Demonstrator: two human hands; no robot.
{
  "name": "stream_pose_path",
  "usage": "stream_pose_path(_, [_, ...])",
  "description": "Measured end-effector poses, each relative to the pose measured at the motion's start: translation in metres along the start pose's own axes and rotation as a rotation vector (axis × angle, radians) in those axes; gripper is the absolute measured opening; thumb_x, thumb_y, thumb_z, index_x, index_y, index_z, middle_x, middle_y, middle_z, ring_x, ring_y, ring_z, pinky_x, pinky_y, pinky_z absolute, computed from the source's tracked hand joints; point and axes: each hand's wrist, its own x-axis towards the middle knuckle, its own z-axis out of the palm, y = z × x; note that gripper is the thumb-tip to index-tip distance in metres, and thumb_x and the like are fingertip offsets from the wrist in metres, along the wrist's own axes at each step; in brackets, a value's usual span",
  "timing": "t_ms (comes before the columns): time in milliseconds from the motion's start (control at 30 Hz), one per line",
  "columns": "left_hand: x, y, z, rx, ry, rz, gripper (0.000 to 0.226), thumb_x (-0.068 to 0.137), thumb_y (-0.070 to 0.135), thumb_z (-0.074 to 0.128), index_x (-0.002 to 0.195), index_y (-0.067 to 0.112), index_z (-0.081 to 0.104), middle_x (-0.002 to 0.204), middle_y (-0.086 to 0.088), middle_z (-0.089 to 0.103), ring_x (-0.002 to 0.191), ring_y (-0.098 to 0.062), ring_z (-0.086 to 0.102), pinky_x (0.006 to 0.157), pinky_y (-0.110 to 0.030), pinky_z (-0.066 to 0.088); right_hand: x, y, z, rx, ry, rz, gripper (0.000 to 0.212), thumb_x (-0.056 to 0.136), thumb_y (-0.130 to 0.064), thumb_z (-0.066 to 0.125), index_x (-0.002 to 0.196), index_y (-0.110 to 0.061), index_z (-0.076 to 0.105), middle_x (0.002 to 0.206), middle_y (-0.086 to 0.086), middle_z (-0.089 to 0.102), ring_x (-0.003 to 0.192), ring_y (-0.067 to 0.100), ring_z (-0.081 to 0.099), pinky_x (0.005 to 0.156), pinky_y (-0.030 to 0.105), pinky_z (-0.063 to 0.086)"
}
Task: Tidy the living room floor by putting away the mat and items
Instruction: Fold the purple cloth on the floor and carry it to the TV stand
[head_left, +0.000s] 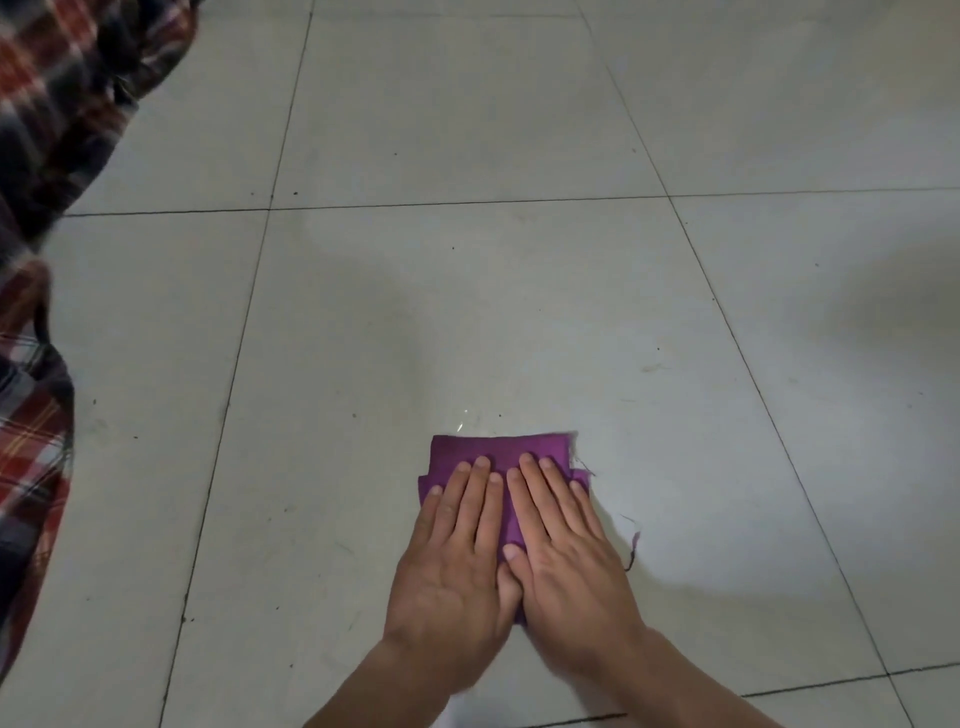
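Note:
A small purple cloth (496, 449), folded into a thick square, lies flat on the pale tiled floor (467, 312) near the bottom middle of the view. My left hand (454, 561) presses on its left half with straight fingers. My right hand (563, 545) lies flat beside it on the right half, thumbs touching. Both palms cover most of the cloth; only its far edge and side corners show. A loose purple thread (632, 551) trails off to the right.
A red, black and white plaid fabric (47, 156) bunches along the left edge, from the top corner down to the lower left. Dark grout lines cross the large floor tiles all around the cloth.

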Motion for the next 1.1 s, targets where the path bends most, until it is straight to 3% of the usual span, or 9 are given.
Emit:
stream_pose_path(167, [0.011,-0.003,0.005,-0.036,-0.010,-0.009,0.072,0.090,0.036,0.042,0.153,0.004,0.031,0.163,-0.015,0.025,0.151,-0.029,0.026,0.116,-0.047,0.023,0.008,0.006,0.007,-0.003,0.016,0.013,0.063,0.098,-0.032,0.033,0.155,-0.008,0.028,0.165,0.010,0.024,0.152,0.025,0.023,0.118,0.045,0.021])
stream_pose_path(467, [0.028,-0.003,0.007,-0.068,0.042,-0.020,0.070,0.077,0.034,0.045,0.141,0.005,0.055,0.153,-0.013,0.045,0.139,-0.031,0.046,0.110,-0.046,0.032,0.020,0.010,0.013,-0.077,0.057,0.067,0.061,0.093,-0.036,0.037,0.146,-0.008,0.046,0.156,0.011,0.041,0.142,0.029,0.042,0.111,0.046,0.031])
stream_pose_path(567, [0.042,-0.006,0.005,-0.077,0.014,0.000,0.070,0.080,0.034,0.046,0.144,0.006,0.051,0.155,-0.012,0.042,0.142,-0.029,0.043,0.111,-0.046,0.031,0.032,0.015,0.012,-0.059,0.059,0.114,0.059,0.104,-0.036,0.015,0.148,-0.008,0.042,0.156,0.012,0.039,0.144,0.029,0.038,0.113,0.045,0.028])
stream_pose_path(700, [0.065,-0.009,0.001,-0.061,-0.042,0.029,0.070,0.086,0.036,0.044,0.149,0.005,0.043,0.159,-0.013,0.036,0.147,-0.029,0.035,0.113,-0.046,0.027,0.051,0.025,0.004,-0.048,0.031,0.131,0.060,0.104,-0.038,0.009,0.152,-0.009,0.033,0.158,0.011,0.037,0.147,0.028,0.034,0.113,0.046,0.028])
stream_pose_path(900, [0.101,-0.013,-0.007,-0.081,-0.082,0.057,0.069,0.088,0.035,0.042,0.150,0.006,0.041,0.160,-0.013,0.035,0.148,-0.028,0.034,0.115,-0.046,0.024,0.077,0.036,-0.005,-0.044,0.033,0.173,0.062,0.096,-0.034,0.034,0.152,-0.010,0.036,0.159,0.011,0.038,0.147,0.029,0.035,0.113,0.045,0.026])
stream_pose_path(1100, [0.154,-0.021,-0.024,-0.040,-0.112,0.083,0.064,0.097,0.038,0.031,0.155,0.008,0.032,0.163,-0.012,0.028,0.151,-0.026,0.026,0.119,-0.043,0.016,0.124,0.052,-0.016,-0.027,0.033,0.203,0.063,0.097,-0.033,0.033,0.155,-0.010,0.031,0.163,0.010,0.028,0.152,0.025,0.022,0.119,0.044,0.018])
